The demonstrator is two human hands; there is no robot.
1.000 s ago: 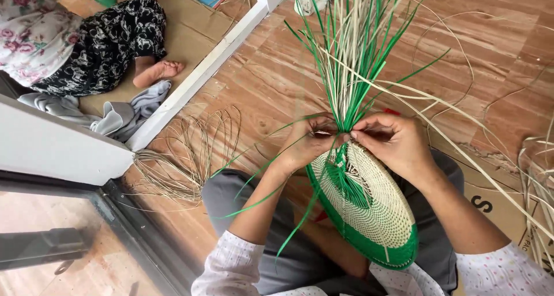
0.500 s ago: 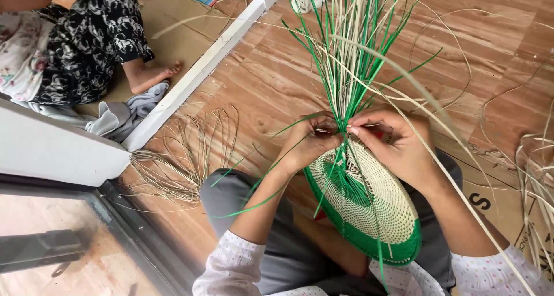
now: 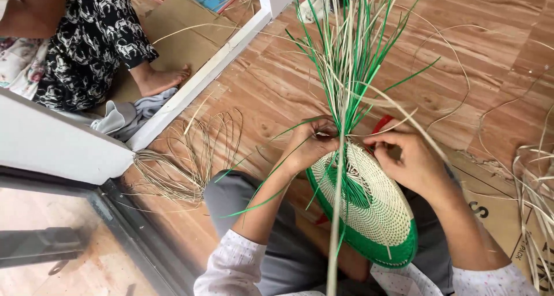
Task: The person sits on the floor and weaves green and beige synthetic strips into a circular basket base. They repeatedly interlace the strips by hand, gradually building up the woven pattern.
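Observation:
A half-woven round basket (image 3: 375,215), cream with green bands, rests on edge in my lap. Long green and cream strips (image 3: 352,59) stand up from its top edge in a bundle. My left hand (image 3: 309,146) pinches strips at the left of the weaving edge. My right hand (image 3: 404,157) grips strips on the right side of the same edge. One cream strip (image 3: 336,215) hangs down across the front of the basket.
A coil of loose cream strips (image 3: 184,157) lies on the wood floor at my left. More strips (image 3: 536,192) and cardboard (image 3: 502,209) lie at right. Another person's leg and foot (image 3: 156,79) rest beyond a white threshold (image 3: 202,82), near grey cloth (image 3: 130,114).
My hands have shifted slightly apart along the basket's edge. A cream strip now hangs down over the basket's front. The view has tilted a little.

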